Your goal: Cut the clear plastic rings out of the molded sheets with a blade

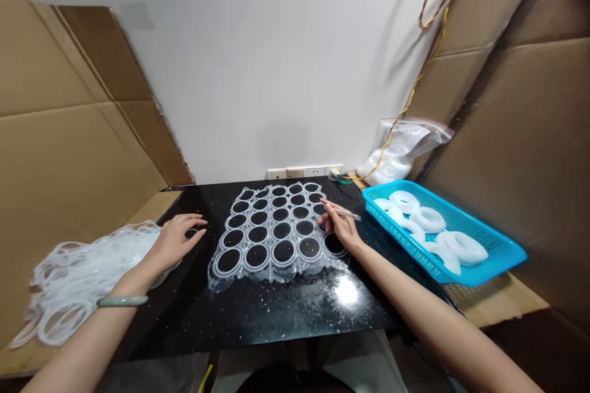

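A translucent sheet (270, 239) with rows of round openings lies flat on the black speckled table. At its right side, my right hand (338, 225) is closed around a thin, pale pen-like stick (349, 214). Its fingertips are over the sheet's right-hand rings. My left hand (180, 234) is to the left of the sheet, apart from it, with fingers stretched out and nothing visibly gripped. Beneath and beside that hand is a loose heap of translucent white rings (110, 258); a small ring edge shows near its fingers.
On the right, a blue plastic basket (500, 244) holds several bundles of white rings. Behind it is a clear zip bag (401, 144) of white material. Cardboard walls (69, 73) flank the black table (258, 313). A twisted yellow-brown wire (417, 80) hangs toward wall sockets (295, 173).
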